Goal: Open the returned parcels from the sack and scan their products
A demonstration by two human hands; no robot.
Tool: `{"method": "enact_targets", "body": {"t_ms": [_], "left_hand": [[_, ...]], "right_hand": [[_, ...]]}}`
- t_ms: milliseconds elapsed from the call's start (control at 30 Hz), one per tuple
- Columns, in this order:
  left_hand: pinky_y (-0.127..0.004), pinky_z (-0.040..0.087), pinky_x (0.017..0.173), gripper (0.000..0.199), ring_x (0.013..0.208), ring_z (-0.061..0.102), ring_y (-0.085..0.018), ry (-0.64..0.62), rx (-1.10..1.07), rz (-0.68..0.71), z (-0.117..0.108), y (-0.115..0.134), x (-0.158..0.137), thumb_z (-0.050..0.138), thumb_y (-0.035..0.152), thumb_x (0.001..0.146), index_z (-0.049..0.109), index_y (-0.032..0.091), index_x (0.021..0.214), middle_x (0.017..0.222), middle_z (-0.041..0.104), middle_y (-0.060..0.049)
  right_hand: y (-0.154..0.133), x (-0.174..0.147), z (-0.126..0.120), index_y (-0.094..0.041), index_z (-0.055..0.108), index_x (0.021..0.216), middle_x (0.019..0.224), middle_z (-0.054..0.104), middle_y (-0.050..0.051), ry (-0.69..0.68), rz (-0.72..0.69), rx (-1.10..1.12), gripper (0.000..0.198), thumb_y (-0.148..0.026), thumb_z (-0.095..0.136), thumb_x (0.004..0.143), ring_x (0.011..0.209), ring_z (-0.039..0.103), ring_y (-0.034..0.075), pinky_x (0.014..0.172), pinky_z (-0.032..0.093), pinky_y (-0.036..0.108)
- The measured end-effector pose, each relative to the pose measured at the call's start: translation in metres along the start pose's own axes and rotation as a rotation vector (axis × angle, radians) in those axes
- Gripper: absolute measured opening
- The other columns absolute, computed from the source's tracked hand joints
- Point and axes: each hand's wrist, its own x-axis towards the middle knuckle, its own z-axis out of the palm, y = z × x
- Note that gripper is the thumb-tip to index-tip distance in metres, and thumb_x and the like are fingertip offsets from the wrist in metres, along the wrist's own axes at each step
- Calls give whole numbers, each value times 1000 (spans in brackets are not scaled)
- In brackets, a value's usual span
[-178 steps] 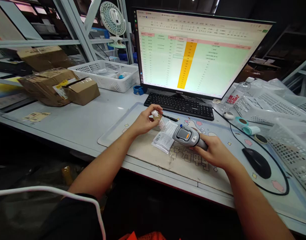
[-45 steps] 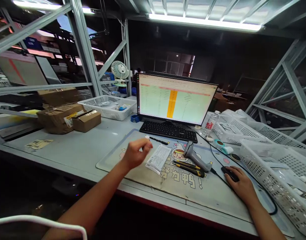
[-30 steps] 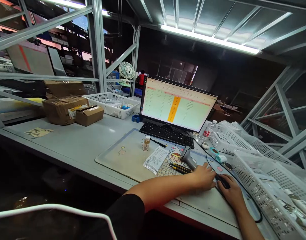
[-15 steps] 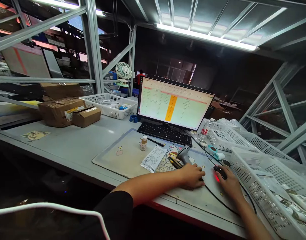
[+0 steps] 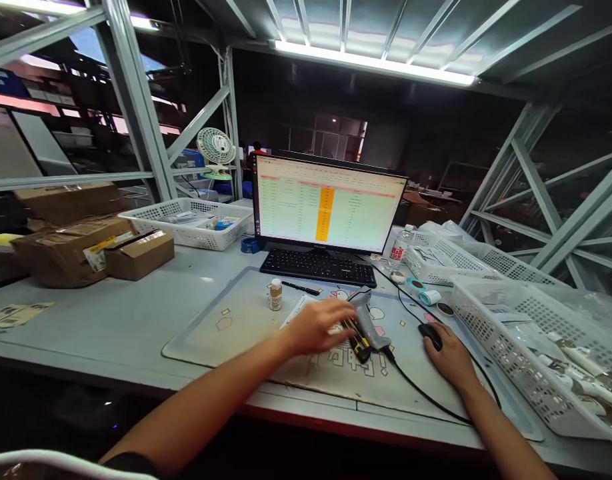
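My left hand (image 5: 320,327) hovers over the desk mat (image 5: 226,333) with thumb and fingers apart, holding nothing. Its fingertips are just left of a grey barcode scanner (image 5: 370,327), and I cannot tell whether they touch it. Beside the scanner lie yellow-and-black tools (image 5: 357,343), partly hidden, which look like box cutters. Under the hand, a white labelled packet (image 5: 297,312) is mostly covered. A small white-capped bottle (image 5: 275,295) stands upright left of the packet, near a black pen (image 5: 300,288). At the right, my right hand (image 5: 451,353) rests around a black mouse (image 5: 431,336).
A monitor (image 5: 331,200) showing a spreadsheet stands behind a black keyboard (image 5: 319,266). White plastic baskets (image 5: 501,353) with packed goods line the right side. Cardboard boxes (image 5: 141,255) and another white basket (image 5: 189,233) are at the left. The scanner's cable (image 5: 421,393) crosses the mat.
My left hand has let go of the scanner's handle and moved left over the packet. The scanner stays lying on the mat. My right hand stays on the mouse. The view has shifted.
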Motion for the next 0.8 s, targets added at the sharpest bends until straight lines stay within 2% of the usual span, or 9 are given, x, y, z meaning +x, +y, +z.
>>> {"method": "enact_targets", "body": {"t_ms": [67,133,233,333,433,567,633,733,800], "left_hand": [[-33,58,93,23,103,72,-21,251,103,-149,-44,-25,-18,56,35,107,70,19,115,109,77,-8],[-33,57,88,27,92,70,-19,508,164,-431,-74,-56,-39,56,40,106,70,18,109,104,75,-8],[-41,55,99,47,107,69,-24,713,16,-814,-84,-99,-76,51,58,103,61,16,122,120,72,-13],[-49,51,107,77,126,64,-31,531,-123,-937,-62,-123,-111,55,75,90,46,16,138,141,62,-20],[-52,47,113,88,134,59,-34,262,-107,-951,-39,-130,-131,66,74,81,40,19,145,146,60,-20],[-51,50,105,61,116,65,-37,-22,19,-954,-29,-128,-129,63,70,82,63,17,112,119,72,-18],[-49,53,97,51,104,67,-35,-79,42,-914,-32,-126,-125,56,67,87,65,19,100,107,74,-16],[-42,53,86,43,93,69,-31,-66,102,-869,-36,-116,-121,51,59,94,63,20,106,102,74,-11],[-38,53,83,38,93,70,-29,-88,129,-800,-34,-104,-115,51,55,97,64,21,112,105,75,-8]], "right_hand": [[-2,-1,-2,-18,63,129,135,68,16,-12,5,-6,47,-47,46,96,118,69,33,100,57,48],[-4,-2,-3,-17,63,127,132,68,16,-23,10,-8,45,-47,46,96,114,69,33,97,57,47],[-7,-2,-5,-16,62,125,127,69,17,-24,19,-10,44,-46,46,97,110,70,33,96,57,47],[-9,-2,-5,-16,61,124,126,69,17,-23,28,-11,44,-46,46,96,111,69,33,97,56,47],[-11,-3,-5,-18,61,126,127,69,16,-26,43,-13,44,-46,46,96,113,69,33,99,56,47],[-8,-5,-4,-18,61,126,127,69,16,-1,40,10,44,-48,47,98,116,68,33,104,54,49],[-7,-1,-7,-17,62,127,127,69,18,26,21,45,46,-50,49,98,118,67,34,107,53,52],[-24,11,-21,-17,64,128,131,68,21,107,-40,99,47,-51,55,97,127,63,37,113,48,58],[-57,19,-37,-19,66,128,134,67,20,143,-81,152,44,-51,58,98,131,60,38,115,46,61]]}}
